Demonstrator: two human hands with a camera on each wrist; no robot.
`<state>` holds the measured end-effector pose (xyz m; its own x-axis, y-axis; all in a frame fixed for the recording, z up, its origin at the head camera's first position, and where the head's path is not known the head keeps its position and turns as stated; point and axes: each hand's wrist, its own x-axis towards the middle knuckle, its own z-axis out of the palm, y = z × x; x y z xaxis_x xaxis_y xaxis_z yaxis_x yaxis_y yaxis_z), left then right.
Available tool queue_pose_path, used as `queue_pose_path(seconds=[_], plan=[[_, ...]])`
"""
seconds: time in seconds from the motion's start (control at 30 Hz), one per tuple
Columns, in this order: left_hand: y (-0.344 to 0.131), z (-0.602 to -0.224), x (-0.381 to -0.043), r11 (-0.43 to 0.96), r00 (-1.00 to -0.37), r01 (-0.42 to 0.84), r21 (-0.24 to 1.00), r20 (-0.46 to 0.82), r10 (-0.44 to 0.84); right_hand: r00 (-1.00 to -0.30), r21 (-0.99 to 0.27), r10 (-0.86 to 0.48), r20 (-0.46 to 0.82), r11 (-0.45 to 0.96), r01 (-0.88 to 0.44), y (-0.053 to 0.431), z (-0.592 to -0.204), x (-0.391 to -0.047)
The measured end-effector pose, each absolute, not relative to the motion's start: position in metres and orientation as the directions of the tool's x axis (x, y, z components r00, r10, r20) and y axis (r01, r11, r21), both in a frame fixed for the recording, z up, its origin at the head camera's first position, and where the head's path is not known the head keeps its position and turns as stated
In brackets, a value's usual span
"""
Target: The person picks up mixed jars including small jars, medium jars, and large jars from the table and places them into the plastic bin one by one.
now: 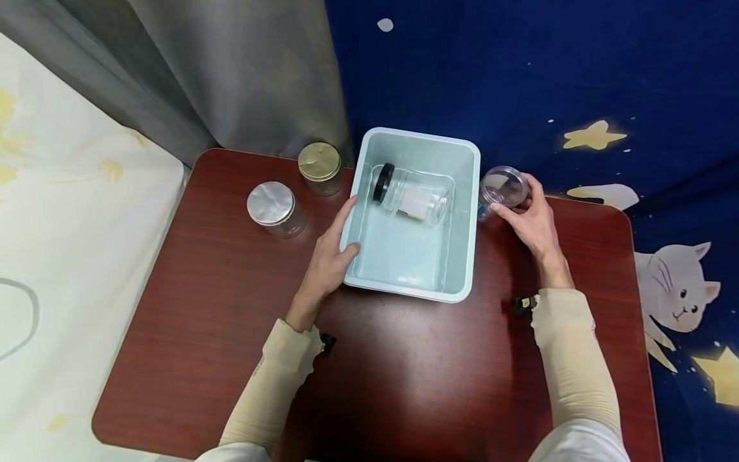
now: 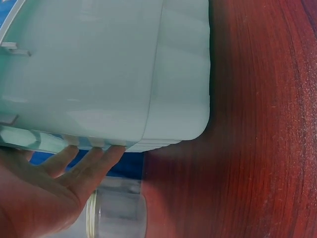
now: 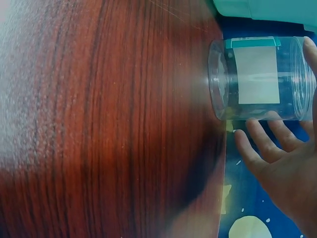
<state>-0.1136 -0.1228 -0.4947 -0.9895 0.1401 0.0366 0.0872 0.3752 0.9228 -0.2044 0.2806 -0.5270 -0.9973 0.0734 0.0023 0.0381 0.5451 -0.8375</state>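
A pale blue plastic bin [image 1: 404,290] stands at the back middle of the table. My left hand [image 1: 330,258] holds its left wall, with the thumb over the rim and the fingers along the outer side [image 2: 89,119]. Inside the bin a clear jar [image 1: 398,192] with a black lid lies on its side. To the right of the bin my right hand [image 1: 534,221] grips an upright clear jar [image 1: 503,186] near its top. No lid shows on this jar; a white label [image 3: 257,74] with a teal top edge is on its side.
Left of the bin stand a jar with a silver lid [image 1: 271,202] and a jar with a gold lid [image 1: 319,160]. The red-brown wooden table [image 1: 219,333] ends just behind the bin, against a grey curtain [image 1: 248,77] and a dark blue curtain [image 1: 462,64].
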Motion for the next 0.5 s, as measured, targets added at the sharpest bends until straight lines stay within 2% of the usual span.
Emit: queue_pose_path(seconds=[0.5], plan=[[-0.1235, -0.4962, -0.1148, 0.386, -0.988, 0.099, 0.917, 0.045, 0.148, -0.994, -0.853, 0.109, -0.003, 0.518, 0.059, 0.2786, -0.5256, -0.2033]])
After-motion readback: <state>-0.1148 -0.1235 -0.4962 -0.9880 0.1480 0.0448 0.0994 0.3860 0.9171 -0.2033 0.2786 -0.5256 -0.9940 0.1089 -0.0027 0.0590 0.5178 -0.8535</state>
